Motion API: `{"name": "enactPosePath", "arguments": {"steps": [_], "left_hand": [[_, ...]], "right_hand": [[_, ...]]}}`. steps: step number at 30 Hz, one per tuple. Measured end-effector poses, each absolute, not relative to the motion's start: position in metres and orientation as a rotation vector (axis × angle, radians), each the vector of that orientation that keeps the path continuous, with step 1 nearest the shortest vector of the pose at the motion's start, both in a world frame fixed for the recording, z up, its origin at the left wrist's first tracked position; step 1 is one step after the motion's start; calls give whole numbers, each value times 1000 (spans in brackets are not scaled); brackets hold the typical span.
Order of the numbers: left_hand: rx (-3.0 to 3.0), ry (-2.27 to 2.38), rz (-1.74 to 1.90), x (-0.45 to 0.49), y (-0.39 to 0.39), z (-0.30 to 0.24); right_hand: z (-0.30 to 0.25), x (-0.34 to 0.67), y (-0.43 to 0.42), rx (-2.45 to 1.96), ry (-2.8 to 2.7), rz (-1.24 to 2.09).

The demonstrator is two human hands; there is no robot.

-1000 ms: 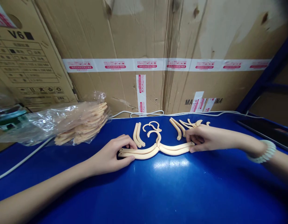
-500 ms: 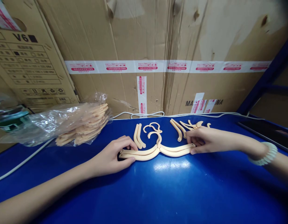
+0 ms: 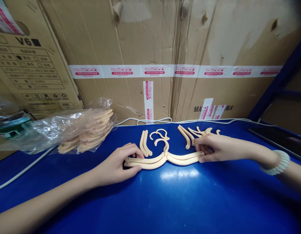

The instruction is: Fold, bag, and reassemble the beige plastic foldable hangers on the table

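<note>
A beige plastic folding clothes hanger (image 3: 154, 165) lies on the blue tabletop, its two arms spread and its hook pointing away from me. My left hand (image 3: 121, 162) grips the left arm's end, thumb on the near side and fingers on the far side. At the opposite end, my right hand (image 3: 210, 146) pinches the tip of the right arm; some of its fingers are curled out of sight. Beyond the hanger lie a pair of loose hanger arms (image 3: 143, 143) and loose hooks (image 3: 162, 132). More loose arms (image 3: 185, 136) are partly behind my right hand.
A clear plastic bag (image 3: 92, 130) full of beige hanger parts sits at the left, beside a green container (image 3: 12, 126). Cardboard (image 3: 140, 39) stands along the back. A white cable (image 3: 228, 120) runs along the rear edge, and a dark flat device (image 3: 279, 141) lies at the right.
The view has shifted very slightly. Both hands keep the same hold, and the hanger stays in place.
</note>
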State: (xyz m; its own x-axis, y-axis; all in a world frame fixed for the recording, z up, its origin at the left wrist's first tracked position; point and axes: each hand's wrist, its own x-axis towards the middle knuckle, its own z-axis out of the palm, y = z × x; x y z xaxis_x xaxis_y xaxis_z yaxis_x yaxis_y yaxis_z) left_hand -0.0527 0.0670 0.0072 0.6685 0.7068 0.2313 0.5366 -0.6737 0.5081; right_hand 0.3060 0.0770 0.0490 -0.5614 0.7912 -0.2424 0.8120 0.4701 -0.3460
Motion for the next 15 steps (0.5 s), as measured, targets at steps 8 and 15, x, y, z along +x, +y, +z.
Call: {"name": "enactPosePath", "arguments": {"steps": [8,15], "left_hand": [[2500,994,556,-53,67,8],[2486,984,570,-52,67,8]], "right_hand": [[49,306,77,1445,2653,-672],[50,305,76,1444,2655,-673]]}}
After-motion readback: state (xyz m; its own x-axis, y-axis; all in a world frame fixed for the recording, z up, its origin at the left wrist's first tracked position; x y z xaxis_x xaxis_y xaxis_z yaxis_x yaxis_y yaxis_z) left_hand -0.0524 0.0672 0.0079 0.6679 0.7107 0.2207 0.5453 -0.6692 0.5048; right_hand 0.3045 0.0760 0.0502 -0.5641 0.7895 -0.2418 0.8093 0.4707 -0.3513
